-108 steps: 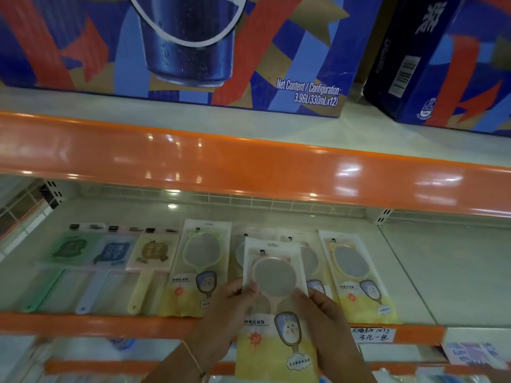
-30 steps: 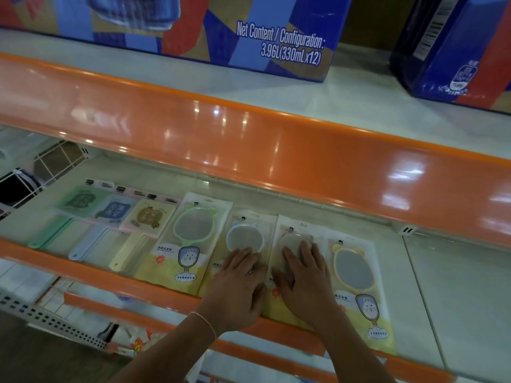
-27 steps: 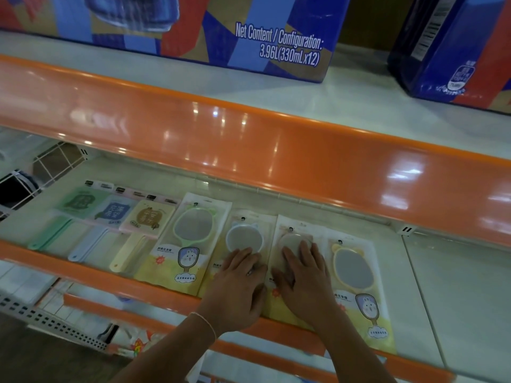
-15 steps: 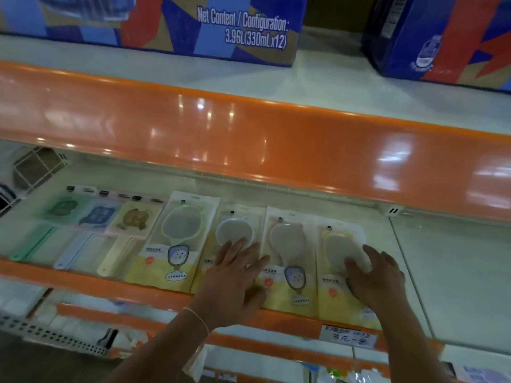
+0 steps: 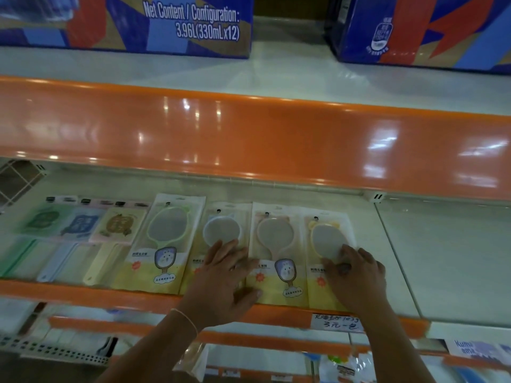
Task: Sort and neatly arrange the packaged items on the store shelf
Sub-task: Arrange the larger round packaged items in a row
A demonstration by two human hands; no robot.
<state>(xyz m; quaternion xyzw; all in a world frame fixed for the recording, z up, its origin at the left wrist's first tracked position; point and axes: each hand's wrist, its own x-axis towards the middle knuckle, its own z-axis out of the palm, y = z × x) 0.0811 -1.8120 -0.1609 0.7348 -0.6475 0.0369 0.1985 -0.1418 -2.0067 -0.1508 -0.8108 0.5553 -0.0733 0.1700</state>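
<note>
Several packaged hand mirrors lie flat in a row on the white shelf (image 5: 442, 258). From left: a green-rimmed one (image 5: 168, 239), a white-rimmed one (image 5: 221, 230), a pink-rimmed one (image 5: 276, 244) and a yellow-rimmed one (image 5: 326, 239). My left hand (image 5: 224, 277) lies flat, fingers spread, on the lower half of the white-rimmed pack and touches the pink one's edge. My right hand (image 5: 356, 275) rests palm down on the yellow-rimmed pack, covering its lower part. To the left lie three packaged paddle-shaped items: green (image 5: 41, 222), blue (image 5: 80, 225) and cream (image 5: 119, 225).
An orange shelf lip (image 5: 249, 139) overhangs the row closely. Blue drink cartons (image 5: 166, 20) stand on the shelf above. A handwritten price tag (image 5: 337, 323) sits on the front orange rail. The shelf surface right of the mirrors is bare. More goods show on the lower shelf (image 5: 340, 366).
Both hands had pressed the white and pink packs; my right hand then moved right onto the yellow-rimmed pack. The pink pack earlier held in both hands now lies in the row.
</note>
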